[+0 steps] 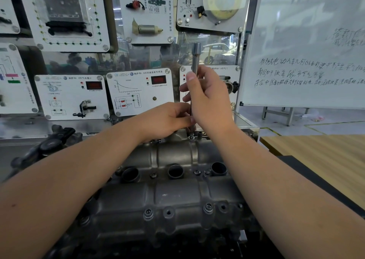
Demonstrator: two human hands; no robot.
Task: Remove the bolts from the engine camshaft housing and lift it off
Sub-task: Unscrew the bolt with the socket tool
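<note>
Fingers of both hands clamp one upright socket extension bar (pixel 195 65) above the far edge of the camshaft housing (pixel 169 191). Nearest, the housing spans the lower middle, with bolts (pixel 148 212) along its near flange. Farther on, the left hand (pixel 167 118) pinches the bar's lower end, the right hand (pixel 207 98) grips higher. Its tip meets a far-edge bolt (pixel 191 135). Behind stand sensor display panels (pixel 140 90) and a whiteboard (pixel 308 47).

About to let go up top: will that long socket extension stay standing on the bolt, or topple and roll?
Probably topples: the extension is tall and thin, upright on a small bolt, steadied by the right hand and left hand. It looks like rigid steel, so no flex. Being round, it would likely roll off the sloped housing.
</note>
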